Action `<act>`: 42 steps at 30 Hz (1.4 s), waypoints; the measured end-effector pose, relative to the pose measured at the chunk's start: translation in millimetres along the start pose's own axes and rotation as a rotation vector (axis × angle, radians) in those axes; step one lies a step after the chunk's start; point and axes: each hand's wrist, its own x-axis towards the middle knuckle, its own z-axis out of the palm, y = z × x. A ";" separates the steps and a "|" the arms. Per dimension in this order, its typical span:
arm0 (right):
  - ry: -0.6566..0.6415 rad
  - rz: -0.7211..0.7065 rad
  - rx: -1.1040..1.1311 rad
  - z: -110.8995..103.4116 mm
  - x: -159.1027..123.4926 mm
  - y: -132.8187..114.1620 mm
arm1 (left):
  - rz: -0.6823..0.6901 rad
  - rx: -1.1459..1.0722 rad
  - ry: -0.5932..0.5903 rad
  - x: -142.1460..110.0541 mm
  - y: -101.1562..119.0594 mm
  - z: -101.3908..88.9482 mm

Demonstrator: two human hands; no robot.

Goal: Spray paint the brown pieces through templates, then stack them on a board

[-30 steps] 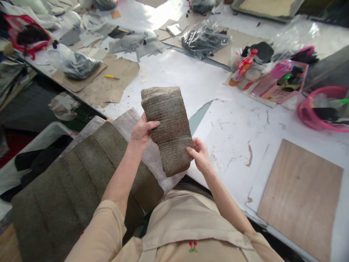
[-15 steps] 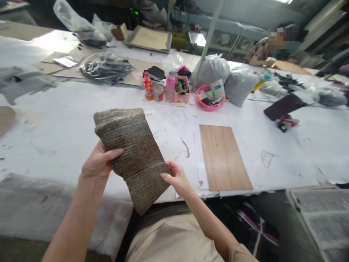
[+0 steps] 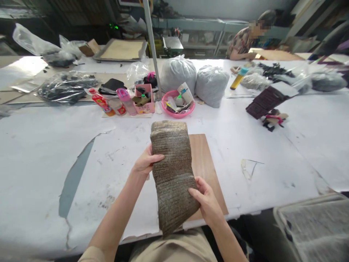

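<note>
I hold a thick stack of brown-grey ribbed fabric pieces [image 3: 173, 171] upright in front of me, above a white paper-covered table [image 3: 49, 145]. My left hand [image 3: 145, 162] grips the stack's left edge near the middle, thumb on the front. Lower down, my right hand [image 3: 205, 200] pinches the right edge. The stack bends slightly in the middle. Behind it a flat plywood board [image 3: 203, 160] lies on the table, partly hidden by the stack and my right hand.
A pink bowl [image 3: 177, 105], a pink box [image 3: 144, 100] and bottles [image 3: 102, 102] stand behind the board. Two grey filled bags [image 3: 191, 78] and a metal pole [image 3: 151, 47] are farther back. Another person [image 3: 245, 40] sits at the far right. A dark fabric piece [image 3: 263, 103] lies on the right.
The view has swung right, so the stack now sits over the plywood board. My hands keep the same grip; the stack stands more upright than before.
</note>
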 end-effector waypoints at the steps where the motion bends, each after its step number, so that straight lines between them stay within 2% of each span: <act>1: 0.017 0.023 -0.006 -18.5 12.9 0.4 | -0.026 -0.012 -0.007 22.7 -17.8 4.3; 4: 0.102 0.044 -0.080 -71.5 68.1 17.1 | -0.101 -0.021 0.008 91.3 -77.7 4.9; 6: 0.218 0.016 -0.165 -100.3 107.3 35.6 | -0.150 0.029 0.063 128.1 -115.5 -0.6; 8: 0.275 0.016 -0.192 -120.7 136.9 53.5 | -0.199 0.054 0.094 151.7 -144.2 -6.8; 11: 0.305 0.022 -0.213 -136.0 155.0 70.8 | -0.231 0.074 0.135 164.1 -164.1 -13.1; 14: 0.306 0.033 -0.220 -140.4 150.7 74.8 | -0.229 0.087 0.159 162.2 -164.0 -13.9; 19: 0.264 0.096 -0.206 -148.0 134.7 71.8 | -0.236 0.123 0.135 155.5 -158.5 -9.6; 24: 0.308 0.116 -0.274 -158.5 134.7 79.4 | -0.249 0.318 0.211 155.0 -169.5 -6.3; 27: 0.343 0.095 -0.339 -160.9 138.8 85.0 | -0.209 0.435 0.297 156.6 -176.4 -5.2; 32: 0.331 0.056 -0.424 -158.8 137.3 87.5 | -0.155 0.712 0.426 155.3 -176.7 -6.0; 37: 0.307 0.014 -0.541 -160.0 126.6 89.3 | -0.157 0.918 0.433 147.0 -171.6 -2.0; 42: 0.397 -0.061 -0.723 -161.6 118.1 86.1 | -0.164 1.112 0.442 137.1 -167.3 9.4</act>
